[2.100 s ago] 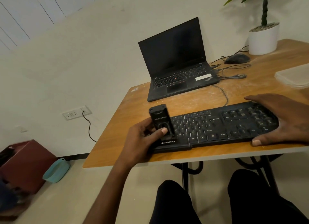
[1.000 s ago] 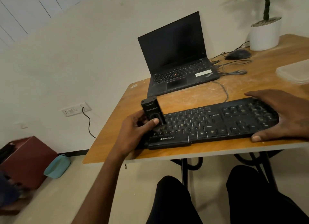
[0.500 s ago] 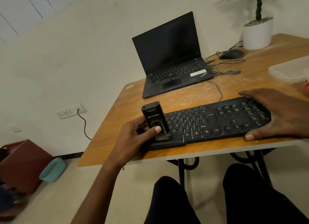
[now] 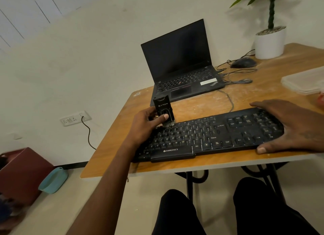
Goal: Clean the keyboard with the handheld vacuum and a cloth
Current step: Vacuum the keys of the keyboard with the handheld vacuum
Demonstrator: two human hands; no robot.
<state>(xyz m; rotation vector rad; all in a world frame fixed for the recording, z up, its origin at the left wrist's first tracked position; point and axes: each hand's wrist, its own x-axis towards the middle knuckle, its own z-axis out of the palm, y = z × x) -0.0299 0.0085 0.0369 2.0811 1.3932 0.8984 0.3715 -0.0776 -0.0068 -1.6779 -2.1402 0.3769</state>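
Note:
A black keyboard point(image 4: 201, 140) lies along the front edge of the wooden table point(image 4: 112, 152). My left hand point(image 4: 145, 127) grips a small black handheld vacuum point(image 4: 164, 110), held upright with its brush end touching the keys at the keyboard's back left. My thumb lies across the vacuum's front. My right hand point(image 4: 289, 127) rests flat on the keyboard's right end, fingers spread over the number keys. No cloth is in view.
An open black laptop point(image 4: 182, 64) stands behind the keyboard. A mouse point(image 4: 242, 62) with loose cables and a white plant pot point(image 4: 270, 43) sit at the back right, a clear plastic lid point(image 4: 305, 81) at the right edge. My knees are under the table.
My left hand has carried the vacuum from the keyboard's front left corner up to its back rows. My right hand has stayed on the right end.

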